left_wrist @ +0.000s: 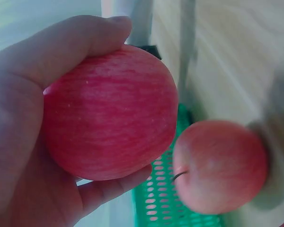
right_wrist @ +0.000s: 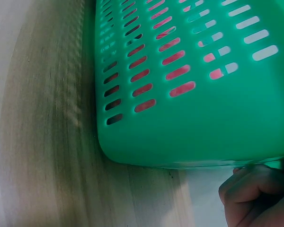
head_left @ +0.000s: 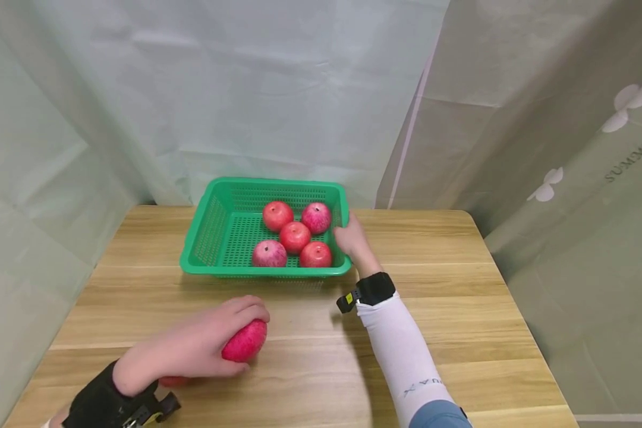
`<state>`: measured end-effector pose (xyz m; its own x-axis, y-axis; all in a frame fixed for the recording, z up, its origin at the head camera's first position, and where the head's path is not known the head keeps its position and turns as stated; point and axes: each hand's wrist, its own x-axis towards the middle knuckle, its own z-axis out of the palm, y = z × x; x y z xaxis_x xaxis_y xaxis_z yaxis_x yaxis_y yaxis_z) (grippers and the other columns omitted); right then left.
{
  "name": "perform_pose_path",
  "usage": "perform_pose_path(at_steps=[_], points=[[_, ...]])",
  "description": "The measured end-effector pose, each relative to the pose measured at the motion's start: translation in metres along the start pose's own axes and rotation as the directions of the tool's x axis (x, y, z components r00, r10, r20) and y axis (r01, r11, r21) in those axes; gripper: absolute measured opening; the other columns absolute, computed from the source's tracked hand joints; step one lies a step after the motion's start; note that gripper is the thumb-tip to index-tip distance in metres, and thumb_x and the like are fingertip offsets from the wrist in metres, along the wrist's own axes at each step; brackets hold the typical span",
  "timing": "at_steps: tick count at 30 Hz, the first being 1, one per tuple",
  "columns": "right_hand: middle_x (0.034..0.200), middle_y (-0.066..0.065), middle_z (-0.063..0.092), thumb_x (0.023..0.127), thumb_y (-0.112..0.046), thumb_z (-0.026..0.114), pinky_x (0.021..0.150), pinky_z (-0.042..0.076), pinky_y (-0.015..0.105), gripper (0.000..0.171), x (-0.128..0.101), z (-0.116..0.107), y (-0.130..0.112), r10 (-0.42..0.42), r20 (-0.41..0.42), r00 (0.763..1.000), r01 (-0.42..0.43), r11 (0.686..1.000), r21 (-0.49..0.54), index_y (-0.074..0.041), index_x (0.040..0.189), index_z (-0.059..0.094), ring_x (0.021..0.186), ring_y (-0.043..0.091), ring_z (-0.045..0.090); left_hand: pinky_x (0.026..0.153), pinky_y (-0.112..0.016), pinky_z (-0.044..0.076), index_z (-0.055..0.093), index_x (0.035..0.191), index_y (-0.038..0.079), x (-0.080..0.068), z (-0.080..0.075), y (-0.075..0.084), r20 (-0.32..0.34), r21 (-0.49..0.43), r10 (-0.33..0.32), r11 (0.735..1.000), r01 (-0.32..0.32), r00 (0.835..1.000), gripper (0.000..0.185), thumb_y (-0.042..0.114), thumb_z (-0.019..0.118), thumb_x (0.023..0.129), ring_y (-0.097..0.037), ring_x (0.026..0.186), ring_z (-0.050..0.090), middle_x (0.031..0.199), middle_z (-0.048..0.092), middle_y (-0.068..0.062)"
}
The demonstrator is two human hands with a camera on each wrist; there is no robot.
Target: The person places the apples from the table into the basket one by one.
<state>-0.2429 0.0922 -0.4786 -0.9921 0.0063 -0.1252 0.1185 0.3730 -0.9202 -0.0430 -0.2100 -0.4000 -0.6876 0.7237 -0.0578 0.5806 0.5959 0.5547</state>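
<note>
One green perforated plastic basket (head_left: 214,229), five red apples (head_left: 295,236) inside, right hand (head_left: 351,238) gripping its rim; left hand (head_left: 198,345) clasping a sixth red apple (head_left: 244,342); a seventh apple (left_wrist: 220,165) alongside.

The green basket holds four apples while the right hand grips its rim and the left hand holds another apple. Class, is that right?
Not quite: the head view shows five apples in the green basket. The right hand grips its rim, and the left hand holds another apple.
</note>
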Motion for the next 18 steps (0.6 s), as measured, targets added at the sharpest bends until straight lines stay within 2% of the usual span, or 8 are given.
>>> perform_pose_path(at_steps=[6, 9, 15, 18], points=[[0.148, 0.017, 0.056, 0.099, -0.005, 0.052, 0.109, 0.047, 0.056, 0.058, 0.0, 0.0, 0.0, 0.015, 0.003, 1.0, -0.015, 1.0, -0.001, -0.007, 0.157, 0.045, 0.134, 0.035, 0.053, 0.085, -0.032, 0.06, 0.057, 0.136, 0.033, 0.005, -0.018, -0.004, -0.057, 0.071, -0.008, 0.997, 0.012, 0.998, 0.07, 0.047, 0.095, 0.079, -0.011, 0.119, 0.054, 0.137, 0.053, 0.014], [0.149, 0.017, 0.055, 0.099, -0.005, 0.052, 0.109, 0.047, 0.057, 0.058, 0.0, 0.0, 0.0, 0.016, 0.004, 1.0, -0.016, 1.0, 0.001, -0.006, 0.157, 0.045, 0.134, 0.035, 0.053, 0.085, -0.033, 0.06, 0.059, 0.137, 0.031, 0.008, -0.026, -0.006, -0.088, 0.105, 0.011, 0.994, -0.002, 0.996, 0.07, 0.043, 0.096, 0.079, -0.012, 0.12, 0.055, 0.138, 0.052, 0.012], [0.15, 0.018, 0.055, 0.099, -0.004, 0.052, 0.112, 0.046, 0.056, 0.059, 0.0, 0.0, 0.0, 0.008, 0.009, 1.0, -0.008, 1.0, -0.001, -0.006, 0.157, 0.045, 0.138, 0.035, 0.052, 0.083, -0.032, 0.061, 0.06, 0.143, 0.031, 0.017, -0.04, -0.011, -0.153, 0.111, 0.043, 0.993, -0.026, 0.987, 0.075, 0.034, 0.097, 0.078, -0.015, 0.126, 0.053, 0.146, 0.05, 0.007], [0.151, 0.02, 0.054, 0.099, -0.003, 0.051, 0.112, 0.045, 0.057, 0.06, 0.0, 0.0, 0.0, 0.01, 0.012, 1.0, -0.01, 1.0, 0.001, -0.005, 0.158, 0.043, 0.139, 0.036, 0.051, 0.084, -0.034, 0.061, 0.061, 0.145, 0.029, 0.022, -0.047, -0.017, -0.181, 0.131, 0.099, 0.989, -0.076, 0.979, 0.076, 0.03, 0.097, 0.078, -0.018, 0.129, 0.051, 0.148, 0.05, 0.003]])
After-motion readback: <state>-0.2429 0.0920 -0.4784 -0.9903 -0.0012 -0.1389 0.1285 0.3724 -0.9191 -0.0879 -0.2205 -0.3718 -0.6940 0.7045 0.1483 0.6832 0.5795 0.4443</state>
